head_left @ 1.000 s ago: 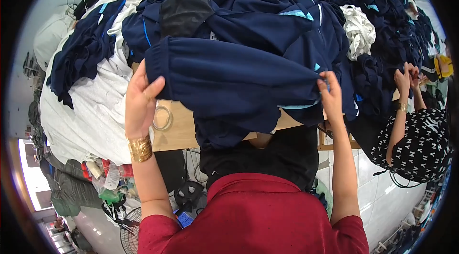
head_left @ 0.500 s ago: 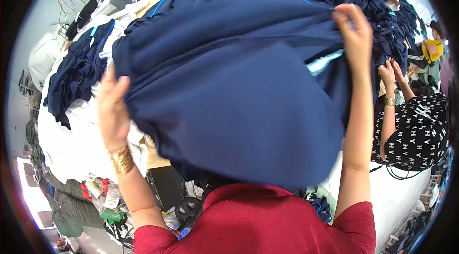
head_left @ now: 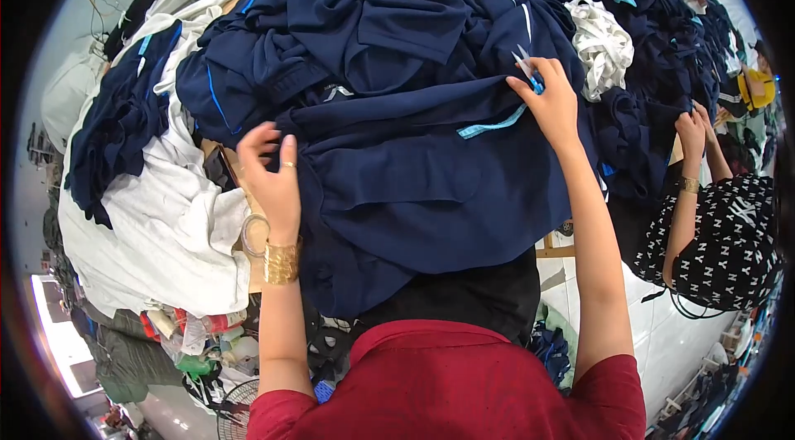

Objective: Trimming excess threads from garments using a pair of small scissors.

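Observation:
A navy blue garment [head_left: 397, 200] lies spread in front of me over the table edge and my lap, with a light blue tape [head_left: 491, 125] lying across it. My right hand [head_left: 551, 100] is closed around small thread snips [head_left: 527, 69] with a blue handle, blades pointing away from me. Its thumb and fingertips rest at the garment's upper right edge. At the upper left corner of the same garment is my left hand [head_left: 272, 179], thumb and fingers apart, slightly smeared; whether the fingertips touch the cloth is hard to see.
More navy garments [head_left: 373, 18] are heaped behind. White cloth [head_left: 178, 225] hangs at the left beside a tape roll [head_left: 256, 235]. A bundle of white strips [head_left: 600, 47] sits at the right. A co-worker [head_left: 712, 237] in a patterned black top handles navy cloth close by.
The navy garment has come down from a raised, stretched position and now lies flat. Both hands have lowered and moved closer together; the snips and the white bundle have come into plain view.

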`<move>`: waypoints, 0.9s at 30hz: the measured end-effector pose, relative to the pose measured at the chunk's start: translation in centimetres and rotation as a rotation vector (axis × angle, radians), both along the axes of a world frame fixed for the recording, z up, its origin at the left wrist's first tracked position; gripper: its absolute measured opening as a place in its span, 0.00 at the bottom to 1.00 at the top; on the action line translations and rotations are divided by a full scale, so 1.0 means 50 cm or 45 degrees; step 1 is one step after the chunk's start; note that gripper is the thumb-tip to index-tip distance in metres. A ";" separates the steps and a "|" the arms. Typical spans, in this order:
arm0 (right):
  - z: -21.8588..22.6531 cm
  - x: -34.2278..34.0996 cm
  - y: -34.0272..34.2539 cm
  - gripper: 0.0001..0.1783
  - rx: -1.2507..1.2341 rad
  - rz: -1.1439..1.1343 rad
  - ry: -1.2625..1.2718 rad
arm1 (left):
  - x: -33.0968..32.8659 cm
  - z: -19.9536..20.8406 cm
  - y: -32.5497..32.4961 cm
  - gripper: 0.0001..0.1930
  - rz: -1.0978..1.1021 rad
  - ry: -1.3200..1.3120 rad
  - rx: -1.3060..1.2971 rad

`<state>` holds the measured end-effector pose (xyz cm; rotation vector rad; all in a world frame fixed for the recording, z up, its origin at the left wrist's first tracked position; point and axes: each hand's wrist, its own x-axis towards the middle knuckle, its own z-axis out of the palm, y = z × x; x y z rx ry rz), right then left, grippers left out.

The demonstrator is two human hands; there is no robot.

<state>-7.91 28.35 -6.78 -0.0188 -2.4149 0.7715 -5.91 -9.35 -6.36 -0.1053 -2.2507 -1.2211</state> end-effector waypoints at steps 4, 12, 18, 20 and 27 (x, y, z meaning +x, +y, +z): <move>0.012 0.057 -0.077 0.08 -0.358 0.384 0.003 | 0.016 0.035 0.093 0.09 -0.939 -0.523 -0.021; -0.037 0.035 -0.031 0.12 -0.366 0.224 -0.033 | -0.115 0.012 0.164 0.17 -0.761 -0.040 -0.523; -0.020 0.090 -0.095 0.07 -0.367 0.358 -0.106 | -0.103 -0.006 0.200 0.10 -0.789 0.040 -0.781; -0.041 0.120 -0.127 0.08 -0.450 0.454 -0.129 | -0.120 -0.020 0.201 0.07 -0.736 -0.046 -0.794; -0.069 0.204 -0.177 0.22 -0.203 0.663 -0.314 | -0.146 -0.010 0.200 0.08 -0.846 -0.283 -0.751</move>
